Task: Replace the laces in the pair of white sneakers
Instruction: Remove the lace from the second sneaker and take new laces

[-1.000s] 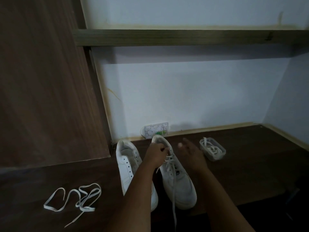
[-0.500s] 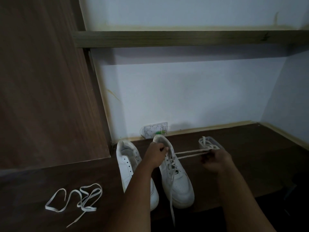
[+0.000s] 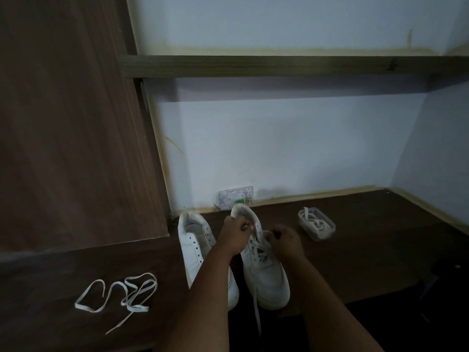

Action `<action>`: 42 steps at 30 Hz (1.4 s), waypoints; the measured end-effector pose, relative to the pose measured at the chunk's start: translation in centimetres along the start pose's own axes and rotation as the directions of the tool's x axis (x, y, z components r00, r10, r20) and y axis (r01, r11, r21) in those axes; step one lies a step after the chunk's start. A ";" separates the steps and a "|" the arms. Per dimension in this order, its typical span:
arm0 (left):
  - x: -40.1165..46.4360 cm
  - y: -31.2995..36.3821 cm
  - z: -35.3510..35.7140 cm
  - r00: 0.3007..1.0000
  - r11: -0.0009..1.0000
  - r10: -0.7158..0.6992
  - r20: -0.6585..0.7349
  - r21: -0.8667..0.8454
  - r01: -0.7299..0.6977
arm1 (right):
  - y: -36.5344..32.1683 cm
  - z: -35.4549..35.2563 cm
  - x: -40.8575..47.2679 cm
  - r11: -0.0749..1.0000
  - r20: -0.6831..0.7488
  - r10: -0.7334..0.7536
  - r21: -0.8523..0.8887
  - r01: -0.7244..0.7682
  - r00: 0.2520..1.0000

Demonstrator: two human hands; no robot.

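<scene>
Head camera showed us looking down at a dark wooden worktop (image 3: pixel 355 250) set into an alcove with pale walls. Two white sneakers stood side by side near the back wall, heels toward it and toes toward us. We saw the left sneaker (image 3: pixel 195 247) with bare eyelets and no lace in it. The right sneaker (image 3: pixel 266 270) was partly laced, and one end of its lace (image 3: pixel 256 313) trailed down past the toe and over the worktop's front edge. Our left hand (image 3: pixel 234 236) was curled at the top of that sneaker's opening, fingers pinching something small there, most likely the lace, though we could not tell for sure. Our right hand (image 3: pixel 285 241) was curled just beside it on the sneaker's right side, pinching a short loop of the lace. A loose lace (image 3: pixel 121 297) lay in a tangle on the worktop well to the left of the sneakers. To the right sat a clear plastic container (image 3: pixel 317 226) holding another coiled lace. Behind the sneakers a small clear packet (image 3: pixel 234 199) leaned against the wall
</scene>
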State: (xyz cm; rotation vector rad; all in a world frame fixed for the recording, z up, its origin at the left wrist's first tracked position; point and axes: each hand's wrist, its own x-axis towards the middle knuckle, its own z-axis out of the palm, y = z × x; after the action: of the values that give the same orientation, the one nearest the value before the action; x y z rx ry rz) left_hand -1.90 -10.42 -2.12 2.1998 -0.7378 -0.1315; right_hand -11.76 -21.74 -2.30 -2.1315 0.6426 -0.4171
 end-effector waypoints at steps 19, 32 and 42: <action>-1.1 1.4 -0.3 0.909 0.885 -0.411 -0.073 -0.271 0.378 | 3.0 -4.4 1.2 0.825 0.245 0.416 -0.506 -0.250 0.876; -2.4 1.3 -0.7 0.893 0.888 -0.445 0.069 -0.099 0.450 | -0.3 -0.6 -0.5 0.924 0.172 -0.218 -0.281 0.261 0.960; -1.8 2.5 -0.9 0.908 0.933 -0.346 -0.235 0.020 0.360 | -1.0 -0.4 -0.6 0.899 0.146 -0.262 -0.321 0.297 0.954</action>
State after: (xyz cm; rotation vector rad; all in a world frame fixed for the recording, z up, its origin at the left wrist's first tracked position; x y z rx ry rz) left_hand -4.28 -10.14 0.05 2.3422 -0.2126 -0.0349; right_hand -12.14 -21.17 -1.29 -2.5735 0.3673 -0.3707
